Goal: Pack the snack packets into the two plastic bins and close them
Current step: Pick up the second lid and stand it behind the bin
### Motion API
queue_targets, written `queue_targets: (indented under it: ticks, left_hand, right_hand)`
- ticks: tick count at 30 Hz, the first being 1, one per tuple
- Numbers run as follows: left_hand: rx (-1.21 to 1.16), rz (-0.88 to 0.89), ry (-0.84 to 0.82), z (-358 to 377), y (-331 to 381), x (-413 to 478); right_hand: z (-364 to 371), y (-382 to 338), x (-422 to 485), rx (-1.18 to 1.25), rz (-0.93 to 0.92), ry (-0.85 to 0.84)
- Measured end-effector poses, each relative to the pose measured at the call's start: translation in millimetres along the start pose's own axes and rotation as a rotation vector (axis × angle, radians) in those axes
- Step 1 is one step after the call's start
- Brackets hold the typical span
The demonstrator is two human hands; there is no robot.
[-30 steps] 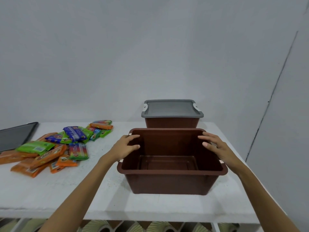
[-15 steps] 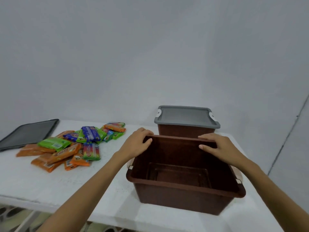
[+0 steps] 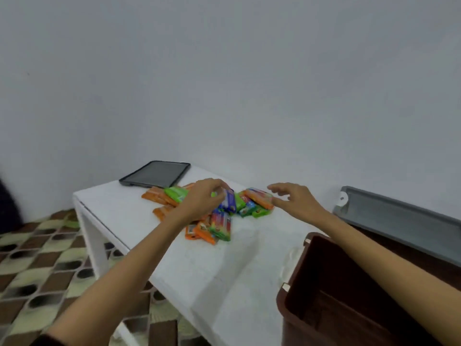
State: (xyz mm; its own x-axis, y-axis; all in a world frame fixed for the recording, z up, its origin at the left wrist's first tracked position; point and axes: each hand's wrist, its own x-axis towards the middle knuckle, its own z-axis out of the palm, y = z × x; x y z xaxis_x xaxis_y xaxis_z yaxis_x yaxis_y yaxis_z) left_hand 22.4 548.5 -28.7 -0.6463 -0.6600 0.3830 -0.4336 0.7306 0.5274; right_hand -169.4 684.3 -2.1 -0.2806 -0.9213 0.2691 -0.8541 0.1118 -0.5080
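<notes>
Nearest, at lower right, an open brown bin (image 3: 321, 278) stands empty on a white table (image 3: 199, 270). Beyond it the snack packets (image 3: 219, 227) lie in a loose heap, none packed yet. The person's left hand (image 3: 200, 199) curls over a blue packet (image 3: 229, 203); blur hides whether it has closed on it. The right hand (image 3: 293, 198) hovers with fingers spread, holding nothing, beside an orange packet (image 3: 259, 198). Further right a second bin wears its grey lid (image 3: 399, 216). A dark flat lid or tray (image 3: 156, 173) lies at the far edge. Best, I judge, to gather a few slippery packets per hand, pinch firmly, and lay them flat in the bin.
</notes>
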Motion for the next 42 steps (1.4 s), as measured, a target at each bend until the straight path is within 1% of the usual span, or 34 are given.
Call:
queue_targets:
  ticks: [3, 10, 14, 17, 21, 24, 27, 30, 33, 36, 42]
  left_hand:
    - [-0.022, -0.101, 0.025, -27.6, -49.2, 13.0]
    - [0.016, -0.228, 0.068, -87.3, -162.3, 58.5]
    - [0.061, -0.299, 0.029, -112.5, -233.0, 89.7]
    - [0.085, -0.37, -0.01, -120.2, -284.6, 114.2]
    - [0.118, -0.505, -0.092, -108.5, -348.1, 138.7]
    - [0.172, -0.568, -0.118, -91.3, -385.7, 154.2]
    - [0.191, -0.608, -0.139, -74.6, -411.9, 168.3]
    - [0.224, -0.67, -0.174, -59.3, -433.9, 182.4]
    - [0.253, -0.735, -0.213, -46.7, -451.0, 190.5]
    - [0.26, -0.734, -0.196, -37.3, -457.9, 195.4]
    - [0.197, -0.729, -0.025, -34.4, -456.0, 195.0]
  right_hand:
    - [36.7, -26.1, 57.5, -0.011, -0.037, -0.068]
    - [138.1, -83.2, 185.7, -0.071, -0.137, -0.18]
    - [191.7, -109.7, 248.3, -0.068, -0.124, -0.226]
    - [230.8, -116.8, 289.8, -0.06, -0.103, -0.257]
    - [281.9, -110.9, 333.9, -0.093, -0.054, -0.337]
    - [316.3, -101.1, 362.2, -0.107, 0.04, -0.383]
    - [343.5, -91.1, 382.5, -0.1, 0.166, -0.384]
    - [363.3, -81.4, 393.2, -0.129, 0.28, -0.346]
    - [373.5, -74.1, 399.0, -0.136, 0.352, -0.363]
    - [376.9, -70.5, 403.1, -0.079, 0.359, -0.365]
    - [378.1, -65.0, 410.2, 0.102, 0.293, -0.223]
